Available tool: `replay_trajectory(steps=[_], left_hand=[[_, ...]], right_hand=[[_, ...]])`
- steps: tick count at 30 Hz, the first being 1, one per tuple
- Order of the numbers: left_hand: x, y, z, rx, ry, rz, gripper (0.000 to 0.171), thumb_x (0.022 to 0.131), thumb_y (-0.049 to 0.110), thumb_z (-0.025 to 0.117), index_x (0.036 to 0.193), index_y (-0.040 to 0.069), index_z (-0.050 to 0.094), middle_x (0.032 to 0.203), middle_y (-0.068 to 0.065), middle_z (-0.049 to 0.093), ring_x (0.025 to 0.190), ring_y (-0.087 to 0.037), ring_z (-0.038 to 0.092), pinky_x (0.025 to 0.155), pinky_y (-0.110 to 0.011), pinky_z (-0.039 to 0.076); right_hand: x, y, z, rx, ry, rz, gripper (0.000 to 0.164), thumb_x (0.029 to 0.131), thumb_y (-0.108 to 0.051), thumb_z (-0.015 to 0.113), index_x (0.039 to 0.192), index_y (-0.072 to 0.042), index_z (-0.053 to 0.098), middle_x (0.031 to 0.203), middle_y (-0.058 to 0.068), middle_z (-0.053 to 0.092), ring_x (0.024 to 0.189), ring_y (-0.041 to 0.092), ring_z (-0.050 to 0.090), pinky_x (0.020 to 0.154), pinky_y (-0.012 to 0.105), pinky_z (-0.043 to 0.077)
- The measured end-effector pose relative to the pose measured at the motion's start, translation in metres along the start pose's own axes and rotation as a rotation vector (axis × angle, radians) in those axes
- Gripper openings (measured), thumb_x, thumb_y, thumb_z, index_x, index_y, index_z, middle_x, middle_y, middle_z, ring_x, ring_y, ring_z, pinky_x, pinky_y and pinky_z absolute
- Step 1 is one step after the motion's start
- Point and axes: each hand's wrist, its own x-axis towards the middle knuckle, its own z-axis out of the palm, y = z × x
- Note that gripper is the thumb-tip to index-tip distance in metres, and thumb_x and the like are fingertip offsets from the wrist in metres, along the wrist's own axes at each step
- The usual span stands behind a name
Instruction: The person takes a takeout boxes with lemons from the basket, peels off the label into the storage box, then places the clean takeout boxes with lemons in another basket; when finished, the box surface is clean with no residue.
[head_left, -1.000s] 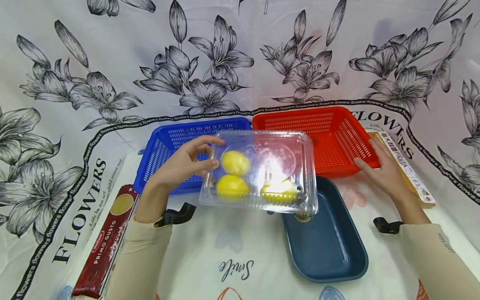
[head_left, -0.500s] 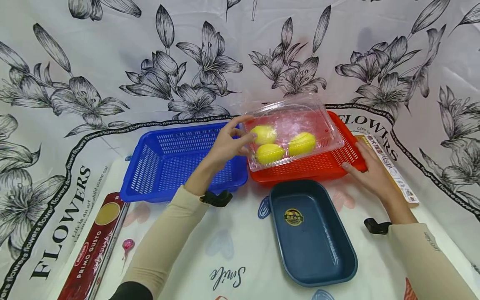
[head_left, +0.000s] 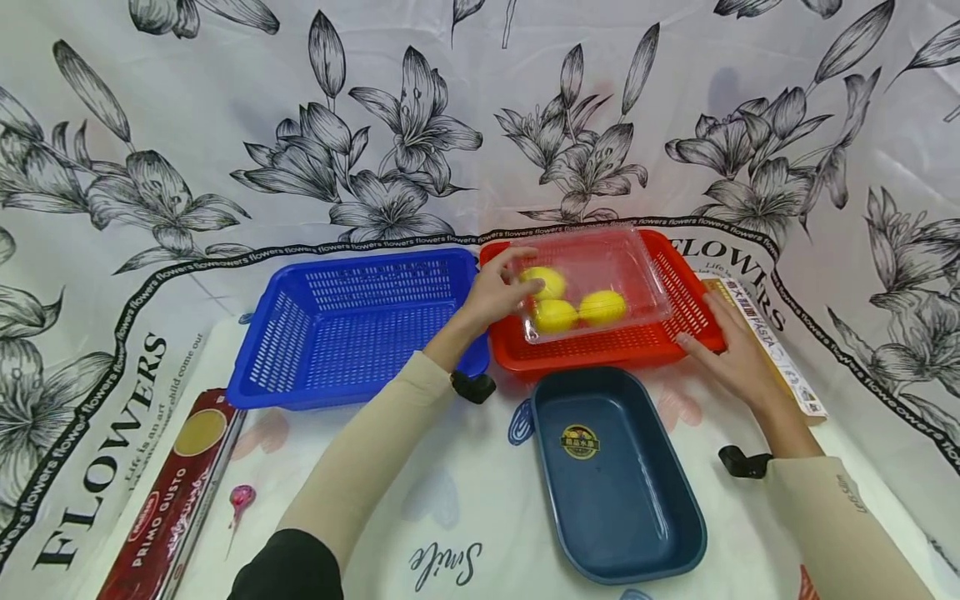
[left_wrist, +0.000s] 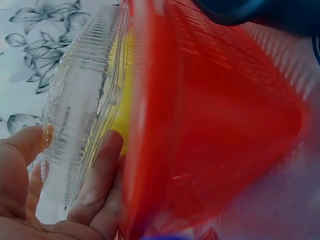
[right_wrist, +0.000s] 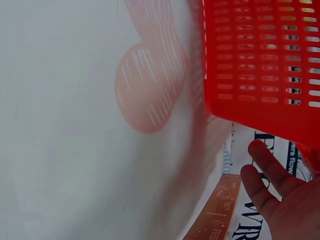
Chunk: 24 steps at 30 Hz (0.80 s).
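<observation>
Over the red basket point(head_left: 517, 358) in the head view, my left hand point(head_left: 495, 292) grips the left end of a clear plastic clamshell box point(head_left: 600, 258). Three yellow lemons point(head_left: 602, 307) lie inside it, toward its left and front. In the left wrist view my thumb and fingers point(left_wrist: 102, 165) straddle the box's edge, right beside the basket's rim point(left_wrist: 145, 125). My right hand point(head_left: 731, 354) is at the basket's right front corner, thumb and fingers extended along its end. In the right wrist view, two straight fingertips point(right_wrist: 257, 147) show just below the basket wall point(right_wrist: 250, 100).
A blue basket point(head_left: 247, 367) stands to the left, and a dark blue tray point(head_left: 622, 500) lies in front of the red one. A red pasta pack point(head_left: 168, 500) and a lollipop point(head_left: 242, 497) lie at left. Another pasta pack point(head_left: 780, 354) sits beyond my right hand.
My left hand has carried the clamshell box of lemons rightward from in front of both baskets, then lowered it over the red basket. The right hand stays at the basket's corner.
</observation>
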Motion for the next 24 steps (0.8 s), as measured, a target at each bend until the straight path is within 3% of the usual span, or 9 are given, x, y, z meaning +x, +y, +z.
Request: replay_trajectory(steps=[3,9,19,24], left_hand=[[0.003,-0.001,0.008,0.048,0.011,0.0,0.05,0.087,0.024,0.072,0.134,0.028,0.054,0.076,-0.008,0.047,0.06,-0.018,0.05,0.062,-0.043,0.059],[0.007,-0.002,0.021,0.19,0.039,0.005,0.049,0.086,0.027,0.072,0.132,0.028,0.055,0.087,-0.006,0.054,0.065,-0.018,0.052,0.052,-0.024,0.051],[0.014,-0.005,0.026,0.299,0.018,-0.029,0.051,0.085,0.034,0.073,0.132,0.035,0.054,0.087,-0.006,0.059,0.067,-0.019,0.055,0.05,-0.024,0.044],[0.014,-0.008,0.026,0.402,0.009,0.03,0.051,0.085,0.043,0.071,0.132,0.037,0.053,0.106,-0.001,0.064,0.082,-0.015,0.056,0.058,-0.023,0.047]], right_hand=[[-0.001,0.0,0.0,-0.005,-0.002,-0.004,0.083,0.09,-0.041,0.063,0.156,-0.024,0.015,0.164,-0.003,0.007,0.151,0.035,0.009,0.104,0.078,0.016],[-0.002,-0.001,0.001,0.011,0.0,-0.001,0.083,0.09,-0.04,0.063,0.156,-0.024,0.016,0.164,-0.002,0.007,0.15,0.035,0.009,0.104,0.078,0.017],[-0.002,-0.001,0.004,-0.002,0.007,0.019,0.082,0.09,-0.043,0.063,0.155,-0.026,0.017,0.164,-0.006,0.007,0.15,0.035,0.01,0.103,0.078,0.018],[-0.001,-0.001,0.004,0.0,0.009,0.019,0.082,0.089,-0.043,0.063,0.155,-0.026,0.017,0.164,-0.001,0.009,0.15,0.037,0.012,0.103,0.078,0.02]])
